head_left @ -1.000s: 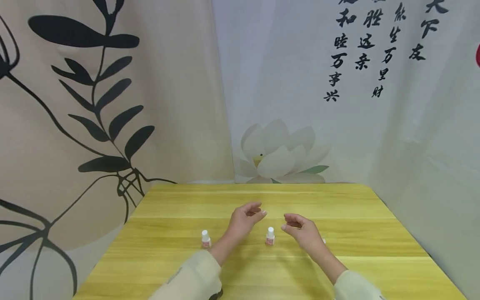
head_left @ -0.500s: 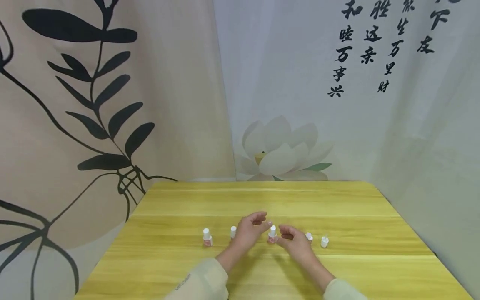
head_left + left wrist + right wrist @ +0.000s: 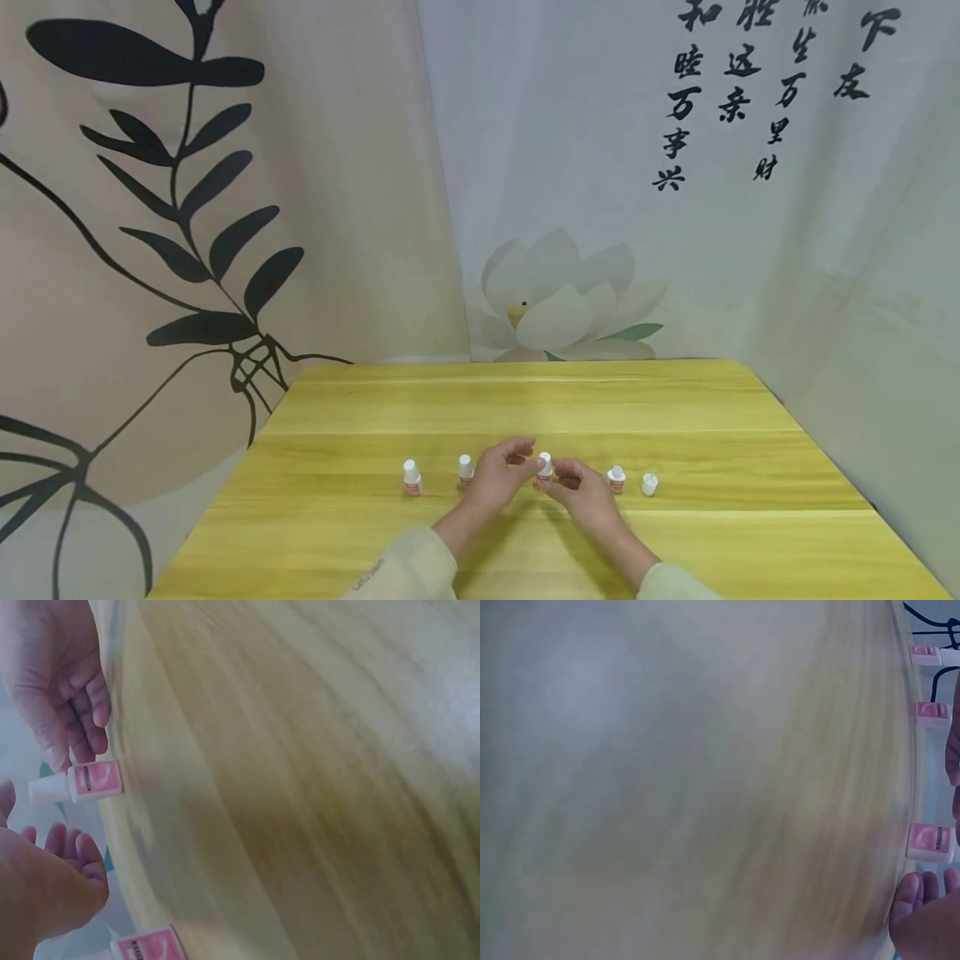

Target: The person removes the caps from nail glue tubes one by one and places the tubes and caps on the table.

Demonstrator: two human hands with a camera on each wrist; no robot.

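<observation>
A small white bottle with a white cap and a pink label (image 3: 544, 469) stands upright on the table between both hands. My left hand (image 3: 495, 479) is on its left, fingers slightly bent and thumb near the cap; in the left wrist view a gap shows between that hand (image 3: 52, 885) and the bottle (image 3: 97, 780). My right hand (image 3: 588, 493) is on the other side, its fingers loosely bent. Its fingertips come very close to the bottle; whether they touch it I cannot tell. Neither hand's fingers are curled round it.
Two similar capped bottles stand to the left, one farther out (image 3: 412, 477) and one by the left hand (image 3: 465, 472). On the right are another pink-labelled bottle (image 3: 617, 478) with a differently shaped top and a small white piece (image 3: 649, 483). A printed curtain (image 3: 375, 208) hangs behind the wooden table (image 3: 330, 525).
Both hands have lowered toward the middle bottle, and the right hand has moved left, closer to it. The bottles by the left and right hands have come into fuller view.
</observation>
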